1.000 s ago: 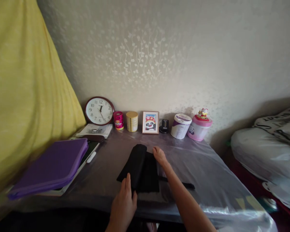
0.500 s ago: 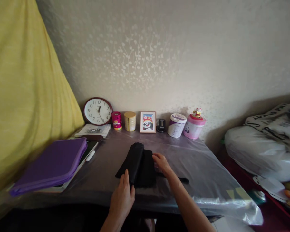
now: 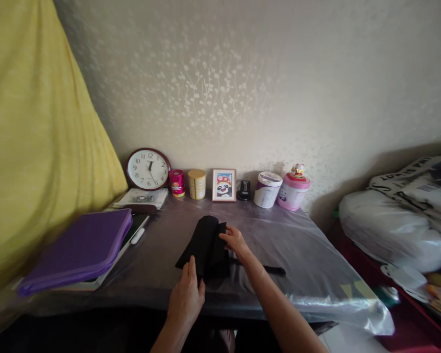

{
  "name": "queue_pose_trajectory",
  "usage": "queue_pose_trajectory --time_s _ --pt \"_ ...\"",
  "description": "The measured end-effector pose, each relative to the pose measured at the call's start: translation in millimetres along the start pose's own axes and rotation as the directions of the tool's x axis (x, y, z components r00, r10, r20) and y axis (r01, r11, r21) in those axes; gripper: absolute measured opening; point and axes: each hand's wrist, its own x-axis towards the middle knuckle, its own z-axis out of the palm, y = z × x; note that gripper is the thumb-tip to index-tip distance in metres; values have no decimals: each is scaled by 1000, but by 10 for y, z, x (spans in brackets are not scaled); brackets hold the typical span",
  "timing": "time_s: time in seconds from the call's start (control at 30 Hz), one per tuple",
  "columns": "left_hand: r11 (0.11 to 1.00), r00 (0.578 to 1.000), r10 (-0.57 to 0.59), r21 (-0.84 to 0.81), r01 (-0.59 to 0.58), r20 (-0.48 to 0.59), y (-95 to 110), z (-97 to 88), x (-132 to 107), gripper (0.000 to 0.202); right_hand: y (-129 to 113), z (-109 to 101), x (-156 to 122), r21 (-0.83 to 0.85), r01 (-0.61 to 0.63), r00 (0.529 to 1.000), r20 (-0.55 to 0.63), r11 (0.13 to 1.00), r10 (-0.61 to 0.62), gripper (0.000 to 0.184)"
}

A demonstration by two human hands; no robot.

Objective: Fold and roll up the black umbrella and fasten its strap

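A black folded cloth piece (image 3: 202,245) lies on the table in front of me, its left part thick and rounded and a flap at its right. My left hand (image 3: 186,294) holds its near end, thumb and fingers on either side of the fold. At the right, the fingertips of my right hand (image 3: 235,241) pinch the flap's edge, which is lifted and tilted toward the thick part. From under the cloth a black strap (image 3: 275,270) runs out to the right, passing below my right forearm.
Plastic covers the table (image 3: 297,245). To the left are a purple folder (image 3: 77,250) and a white pen-like object (image 3: 137,236). Along the wall stand a clock (image 3: 149,169), a pink tin (image 3: 177,183), a yellow can (image 3: 197,184), a panda picture (image 3: 224,185) and tubs (image 3: 267,190).
My right hand has moved left and slightly up, carrying the flap's edge toward the thick part of the cloth. My left hand stays at the near end.
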Motion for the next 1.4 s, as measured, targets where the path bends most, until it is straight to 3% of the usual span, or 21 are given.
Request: queue_pose_trajectory --time_s 0.3,0.53,0.83,0.97,1.1,1.3,1.4 --pt "1000 1000 1 11 -1 25 3 -2 -4 54 -120 257 31 4 62 997 52 998 -62 41" --pt "1000 999 2 1 -2 32 17 -19 10 52 -100 477 100 -107 118 991 79 987 -110 45" --pt "999 1000 26 -39 -27 -11 -53 87 30 48 -75 543 161 -356 226 974 79 907 -211 43" --pt "995 999 27 -92 -30 -28 -36 37 13 63 -77 536 127 -409 293 956 106 864 -273 38" --pt "996 997 70 48 -71 39 6 -27 1 71 -52 525 102 -405 328 944 158 853 -288 38" --pt "988 995 50 143 -62 85 16 -4 11 61 -40 507 10 -332 444 891 259 833 -372 35" --pt "994 998 35 106 -40 56 5 13 10 56 -12 452 -146 -251 569 816 296 783 -498 30"
